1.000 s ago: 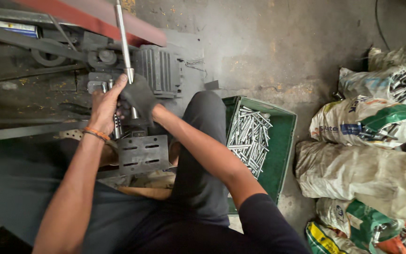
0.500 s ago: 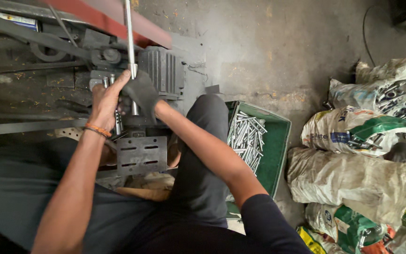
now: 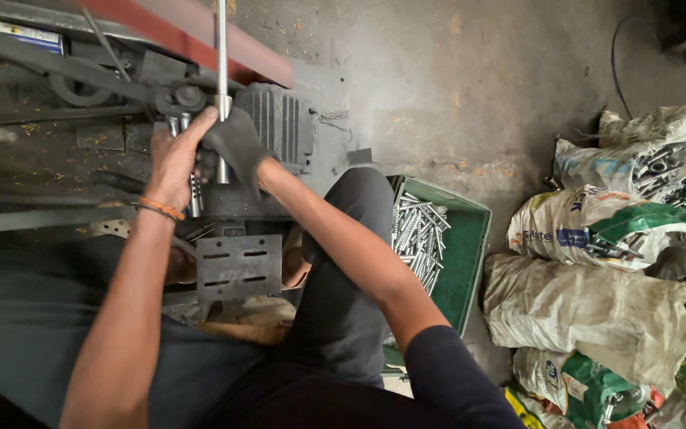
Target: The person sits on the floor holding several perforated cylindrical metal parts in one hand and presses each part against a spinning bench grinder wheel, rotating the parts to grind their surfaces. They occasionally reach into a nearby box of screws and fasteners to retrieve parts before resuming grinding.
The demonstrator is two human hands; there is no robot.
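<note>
A long shiny metal rod [image 3: 221, 56] stands upright in a dark, greasy machine [image 3: 279, 127]. My right hand [image 3: 236, 147], in a dark glove, is closed around the rod's lower part. My left hand [image 3: 172, 159], bare with an orange band at the wrist, is closed on shorter shiny metal bars just left of the rod, and its forefinger touches the rod's collar. What lies under the palms is hidden. A slotted grey metal plate [image 3: 238, 266] sits below the hands, by my knee.
A green crate [image 3: 470, 254] with several shiny metal bolts stands on the concrete floor to my right. Further right lie several filled woven sacks [image 3: 589, 310], some showing bolts. A red beam [image 3: 200, 36] crosses the machine's top.
Both hands have stayed on the rod and the bars beside it. The view has shifted a little, so the crate and sacks sit further left in frame.
</note>
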